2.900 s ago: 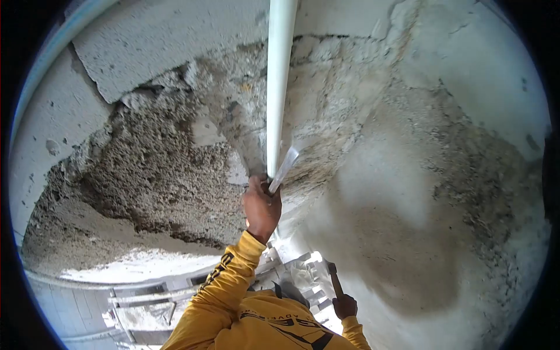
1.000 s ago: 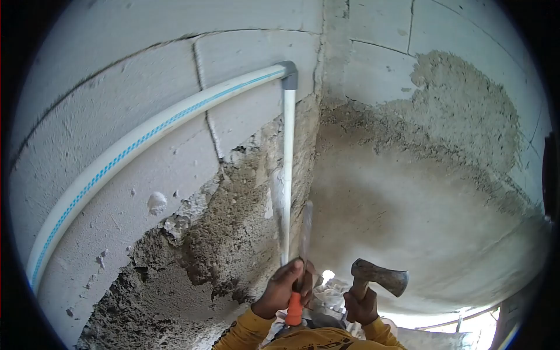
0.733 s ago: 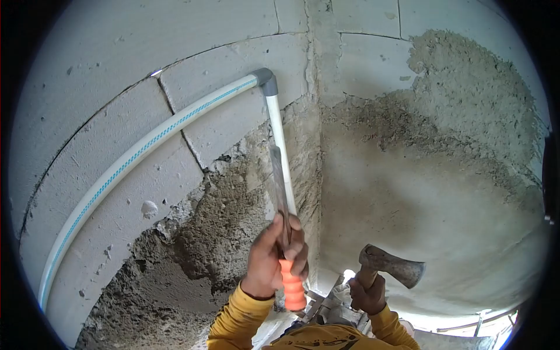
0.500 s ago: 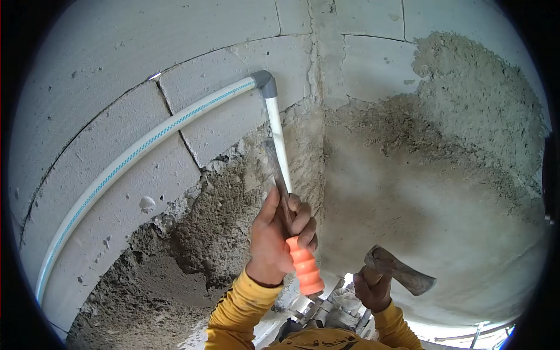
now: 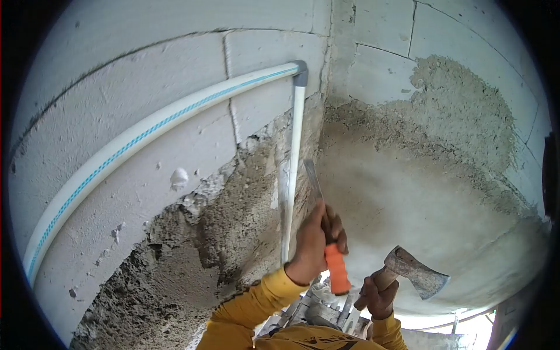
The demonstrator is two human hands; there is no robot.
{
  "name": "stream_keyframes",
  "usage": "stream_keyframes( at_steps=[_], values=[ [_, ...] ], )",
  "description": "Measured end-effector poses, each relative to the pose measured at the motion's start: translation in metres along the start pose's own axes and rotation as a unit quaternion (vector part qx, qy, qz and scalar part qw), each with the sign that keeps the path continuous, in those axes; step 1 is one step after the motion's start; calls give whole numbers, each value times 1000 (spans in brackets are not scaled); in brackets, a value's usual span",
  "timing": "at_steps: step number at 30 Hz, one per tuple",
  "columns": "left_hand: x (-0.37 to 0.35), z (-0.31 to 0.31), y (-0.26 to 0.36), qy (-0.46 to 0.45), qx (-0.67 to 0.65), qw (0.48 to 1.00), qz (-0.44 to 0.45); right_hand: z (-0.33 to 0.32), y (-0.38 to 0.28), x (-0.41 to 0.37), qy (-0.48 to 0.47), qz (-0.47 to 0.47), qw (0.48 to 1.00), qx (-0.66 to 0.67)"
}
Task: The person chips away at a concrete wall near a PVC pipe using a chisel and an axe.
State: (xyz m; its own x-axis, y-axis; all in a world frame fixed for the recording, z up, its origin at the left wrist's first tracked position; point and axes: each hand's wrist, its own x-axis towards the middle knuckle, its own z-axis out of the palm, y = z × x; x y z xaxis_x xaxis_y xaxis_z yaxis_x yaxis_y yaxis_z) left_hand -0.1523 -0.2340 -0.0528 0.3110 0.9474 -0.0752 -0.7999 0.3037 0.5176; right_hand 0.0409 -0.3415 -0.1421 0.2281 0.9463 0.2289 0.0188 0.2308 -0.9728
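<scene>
My left hand [image 5: 309,245] is wrapped around a chisel [image 5: 337,269] with an orange ribbed grip. Its flat metal blade points up toward the wall corner, just right of the vertical white pipe [image 5: 296,140]. Lower and to the right, my right hand [image 5: 380,297] grips the wooden handle of a hatchet [image 5: 417,273], its worn steel head turned to the right. The hatchet is held apart from the chisel. A grey elbow [image 5: 300,73] joins the vertical pipe to a white pipe with a blue stripe [image 5: 157,131].
Pale block wall [image 5: 163,70] meets a second wall at the corner. Rough broken mortar [image 5: 175,262] covers the lower left; smooth plaster [image 5: 385,198] lies on the right, with a coarse patch [image 5: 466,105] above. Blurred pale objects show far below between my arms.
My view has shifted, so the pipes sit further right. The chisel has moved from overlapping the vertical pipe to its right side. Both hands keep their tools.
</scene>
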Motion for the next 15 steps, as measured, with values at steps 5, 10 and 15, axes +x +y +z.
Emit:
stream_keyframes(
  at_steps=[5, 10, 15],
  values=[
    [-25, -56, -18, -7, -56, 995, -77, 3, 15, -48, 3, 62, 989, -137],
    [-30, -59, 14, -42, -102, 992, -52, 22, 13, -71, 13, 77, 989, -123],
    [-17, -39, 39, -90, -157, 982, -62, 41, 5, -71, 5, 42, 994, -104]
  ],
)
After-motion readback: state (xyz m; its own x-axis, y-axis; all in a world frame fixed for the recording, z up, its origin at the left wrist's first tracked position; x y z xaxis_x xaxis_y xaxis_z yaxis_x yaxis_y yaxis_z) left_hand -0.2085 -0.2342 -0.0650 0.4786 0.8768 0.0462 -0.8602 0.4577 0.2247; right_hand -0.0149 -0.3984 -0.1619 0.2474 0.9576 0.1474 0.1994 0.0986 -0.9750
